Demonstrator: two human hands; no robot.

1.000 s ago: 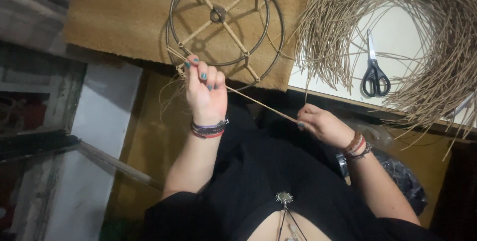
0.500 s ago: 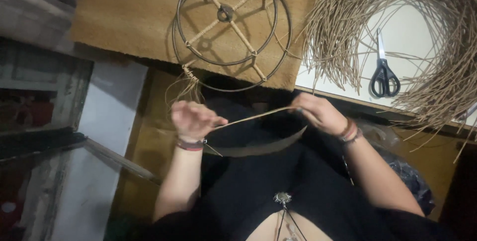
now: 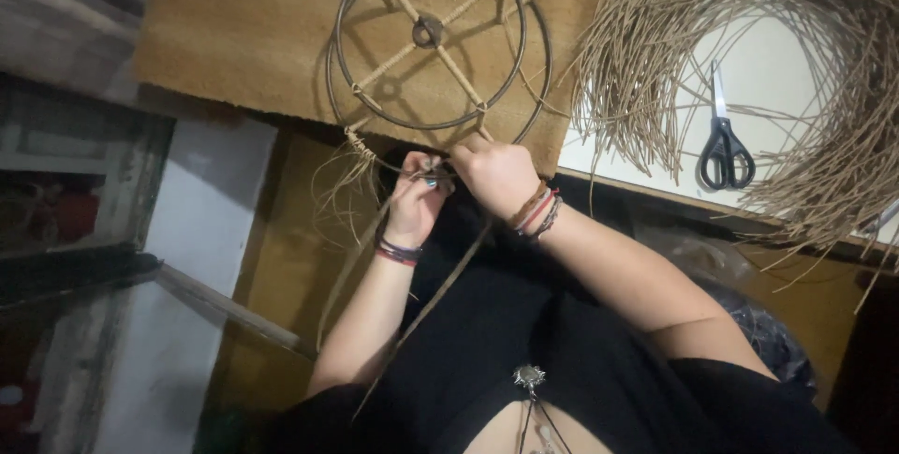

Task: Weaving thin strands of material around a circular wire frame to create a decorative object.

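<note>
A round metal wire frame (image 3: 435,42) with reed-wrapped cross spokes lies on a brown mat (image 3: 243,33) and overhangs its near edge. My left hand (image 3: 417,197) and my right hand (image 3: 496,175) meet at the frame's near rim, fingers pinched on a long tan reed strand (image 3: 426,309). The strand trails down from my hands across my dark clothing. A tuft of loose reed ends (image 3: 342,183) hangs from the rim just left of my left hand.
A large coil of tan reed strands (image 3: 824,89) lies on the white table (image 3: 758,61) at the right, with black-handled scissors (image 3: 723,145) inside it. A wooden frame and white panel (image 3: 178,257) stand at the left.
Both hands rose from my lap to the frame's near rim and came together, carrying the reed strand. The strand, stretched level between them before, now hangs down from them.
</note>
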